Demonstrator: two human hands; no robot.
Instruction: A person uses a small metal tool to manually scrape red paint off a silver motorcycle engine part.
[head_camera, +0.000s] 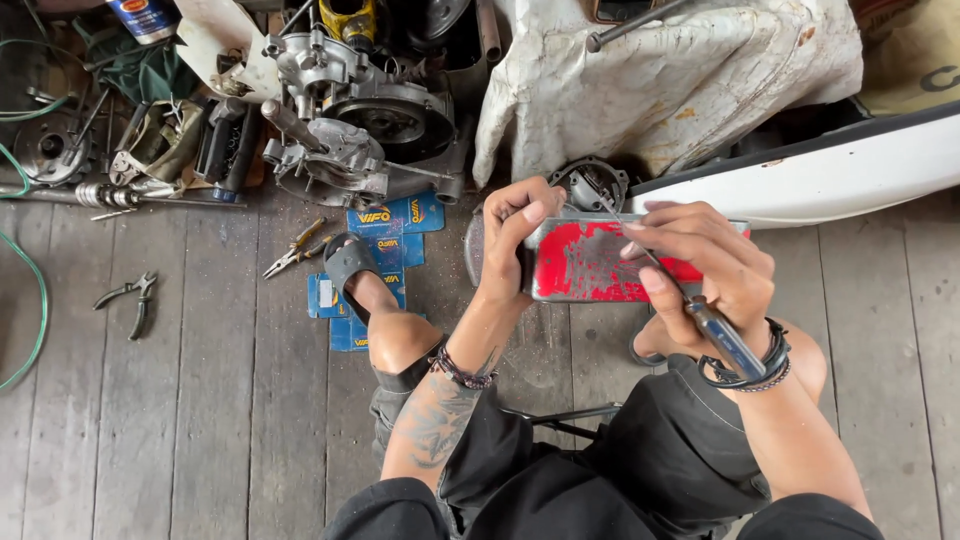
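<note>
Right hand (705, 265) closed around blue-handled screwdriver (722, 335), shaft angled up-left across red metal box (590, 262). Left hand (515, 240) clamped on box's left end, held above knees. Beyond: pliers (295, 250) on wooden floor (200, 400), engine assembly (360, 120), white cloth (680, 80).

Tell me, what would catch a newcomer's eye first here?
Probably the red metal plate at centre, gripped at its end by the left hand while the right hand works a screwdriver on it. Next, the grey engine block on the wooden floor above, and pliers lying left.
</note>
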